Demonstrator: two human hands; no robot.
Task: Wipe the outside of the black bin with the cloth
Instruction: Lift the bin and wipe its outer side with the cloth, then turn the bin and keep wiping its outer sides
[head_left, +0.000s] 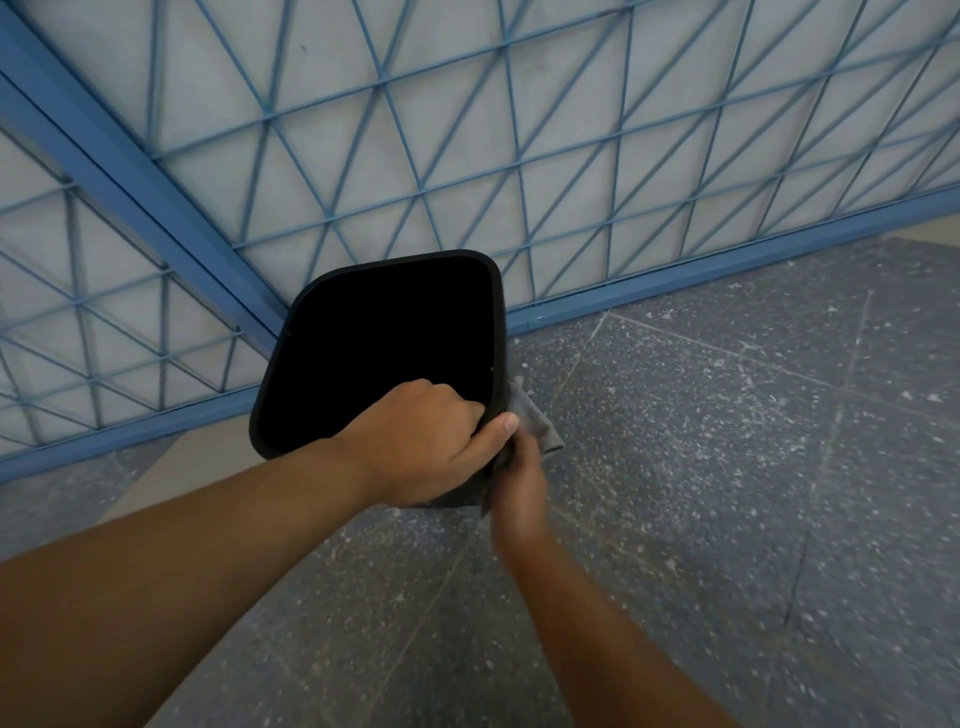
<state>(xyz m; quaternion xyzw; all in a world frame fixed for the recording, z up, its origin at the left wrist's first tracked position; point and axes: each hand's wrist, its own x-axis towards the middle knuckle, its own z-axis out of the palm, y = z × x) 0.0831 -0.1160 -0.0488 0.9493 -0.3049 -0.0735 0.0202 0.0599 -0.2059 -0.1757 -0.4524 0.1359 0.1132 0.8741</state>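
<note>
Here, left hand (431, 441) gripped the near rim of the black bin (384, 343) | right hand (519, 483) held the grey cloth (535, 421) against its right outer wall | bin stood on speckled floor (727, 467) by blue metal grille (415, 156).

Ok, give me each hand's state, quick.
Left hand: grips the black bin's near rim, fingers inside, thumb outside.
Right hand: holds the grey cloth against the bin's outer side.

The bin (374, 353) stands before the railing (467, 156), cloth (537, 421) at its right.
</note>
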